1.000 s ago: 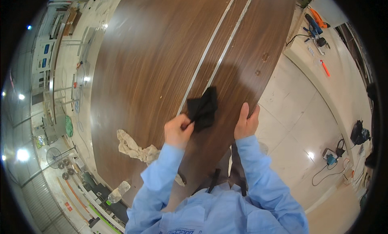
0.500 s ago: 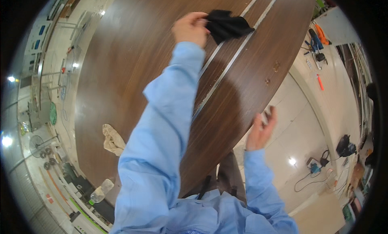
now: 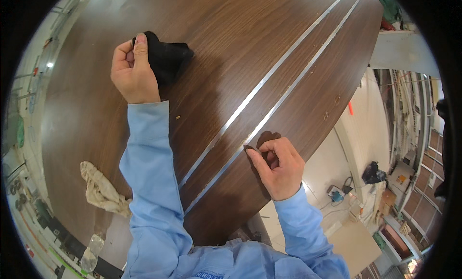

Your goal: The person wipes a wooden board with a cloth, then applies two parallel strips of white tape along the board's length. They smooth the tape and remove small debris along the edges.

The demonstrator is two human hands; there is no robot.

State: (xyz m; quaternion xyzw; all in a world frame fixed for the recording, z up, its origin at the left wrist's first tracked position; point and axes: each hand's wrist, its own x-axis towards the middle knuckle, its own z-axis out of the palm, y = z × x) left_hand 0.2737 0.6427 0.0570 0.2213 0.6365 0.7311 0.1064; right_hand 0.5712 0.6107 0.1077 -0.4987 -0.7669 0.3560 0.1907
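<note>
My left hand pinches a black cloth between thumb and fingers, over the left part of a dark brown wood-grain panel. Two narrow silvery strips run diagonally across this panel. Beside the nearer strip is my right hand, closed in a pinch with thumb and forefinger together. Something small and dark shows at its fingertips, too small to name. Crumbs of debris lie along that strip, just ahead of the fingers.
A crumpled cream cloth lies at the panel's left, near a clear plastic bottle. Beyond the panel's right edge, a teal corded tool and a black bag lie on the pale floor. Wood crumbs dot the panel.
My left hand has carried the black cloth leftward, off the strips. My right hand has come over the panel to the nearer strip, its fingers now pinched. The view has shifted.
</note>
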